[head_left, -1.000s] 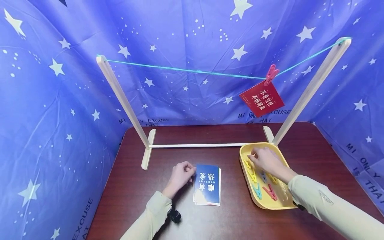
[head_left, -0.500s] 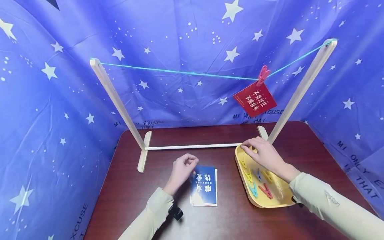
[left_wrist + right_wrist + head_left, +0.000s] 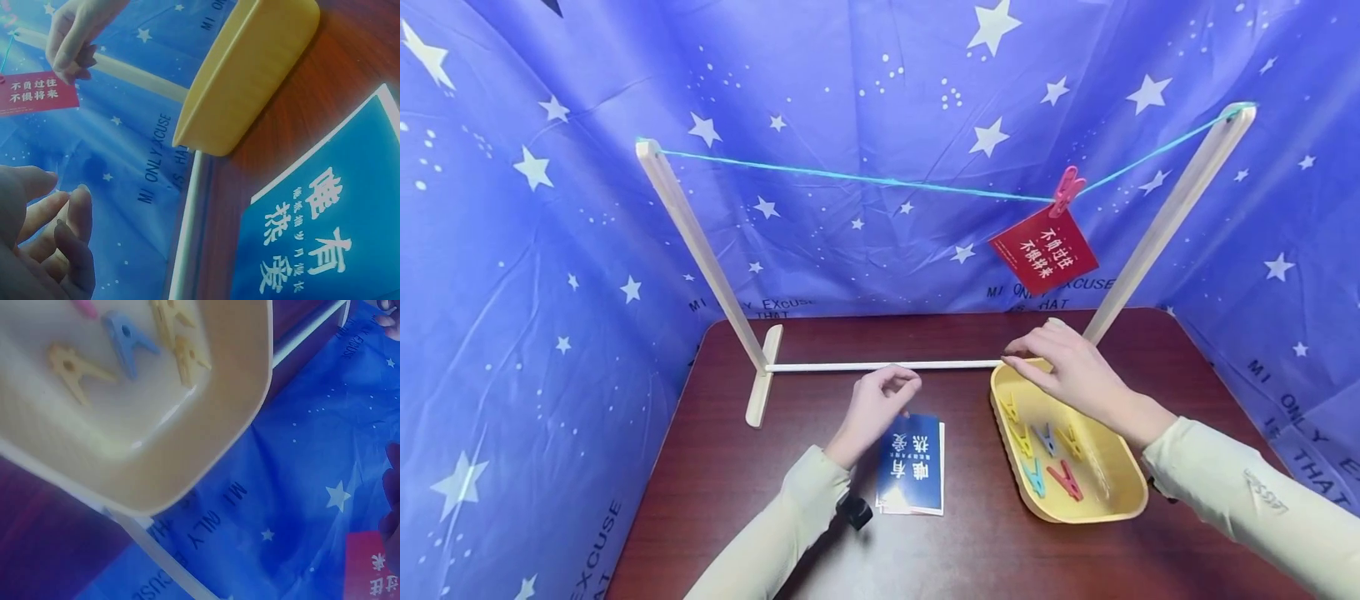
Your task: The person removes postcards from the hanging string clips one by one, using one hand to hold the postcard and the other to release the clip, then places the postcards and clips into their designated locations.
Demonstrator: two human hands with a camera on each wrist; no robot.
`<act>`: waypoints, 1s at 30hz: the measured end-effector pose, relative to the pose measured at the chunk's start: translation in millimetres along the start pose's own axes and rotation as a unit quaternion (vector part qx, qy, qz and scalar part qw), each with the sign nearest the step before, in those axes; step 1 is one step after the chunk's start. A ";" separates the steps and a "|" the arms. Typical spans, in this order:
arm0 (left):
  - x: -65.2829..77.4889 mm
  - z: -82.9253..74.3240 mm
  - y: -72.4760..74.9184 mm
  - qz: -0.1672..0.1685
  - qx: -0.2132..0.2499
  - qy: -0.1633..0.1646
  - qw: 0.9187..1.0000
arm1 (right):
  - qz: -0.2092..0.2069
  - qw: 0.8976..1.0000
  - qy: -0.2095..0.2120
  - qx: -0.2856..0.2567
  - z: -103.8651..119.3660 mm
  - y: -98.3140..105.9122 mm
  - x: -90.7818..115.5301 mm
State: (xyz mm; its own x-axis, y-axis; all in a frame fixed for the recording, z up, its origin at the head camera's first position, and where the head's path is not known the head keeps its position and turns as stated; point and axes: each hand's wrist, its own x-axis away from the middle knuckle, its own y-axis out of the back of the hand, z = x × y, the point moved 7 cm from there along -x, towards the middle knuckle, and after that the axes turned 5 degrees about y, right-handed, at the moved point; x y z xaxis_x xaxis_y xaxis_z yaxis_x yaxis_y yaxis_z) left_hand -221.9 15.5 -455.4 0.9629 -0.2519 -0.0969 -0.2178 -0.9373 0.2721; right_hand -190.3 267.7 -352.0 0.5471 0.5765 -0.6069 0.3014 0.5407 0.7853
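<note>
My left hand hovers above the far edge of the stacked cards, the top one a blue card with white lettering. Its fingers hang loosely curled; in the left wrist view that hand holds nothing visible. Over the far part of a yellow basket is my right hand, fingers relaxed and drooping, with nothing seen between them. Inside the basket lie several plastic clothespins, among them a red clothespin and a blue clothespin. A pink clothespin fastens a red card to a turquoise string.
A wooden left post and right post carry the string. Low between them runs a white crossbar, behind the cards. The dark red table meets a starry blue curtain at its back and sides.
My right hand has risen from among the clothespins toward the basket's far rim. From beside the cards' left edge, my left hand has moved right and up. The hanging card remains in place.
</note>
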 end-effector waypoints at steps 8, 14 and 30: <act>-16.2 -11.9 -6.9 0.002 0.011 -0.004 1.000 | -0.010 0.998 0.056 0.008 6.2 22.6 -18.1; -30.5 -29.1 -11.0 -0.011 0.011 -0.028 0.999 | -0.028 0.995 0.092 0.007 8.1 47.8 -42.9; -70.9 -88.4 -28.2 -0.057 0.017 -0.080 0.995 | -0.059 0.995 0.072 0.023 -12.6 126.9 -100.1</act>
State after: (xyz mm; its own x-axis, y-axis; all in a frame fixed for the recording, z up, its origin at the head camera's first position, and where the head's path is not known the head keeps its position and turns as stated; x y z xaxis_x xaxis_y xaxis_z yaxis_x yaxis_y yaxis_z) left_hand -269.8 81.1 -371.5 0.9443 -0.1765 -0.2779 -0.1171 -0.9690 0.2175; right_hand -216.7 286.3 -193.1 0.3889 0.5947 -0.7037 0.3937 0.5832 0.7105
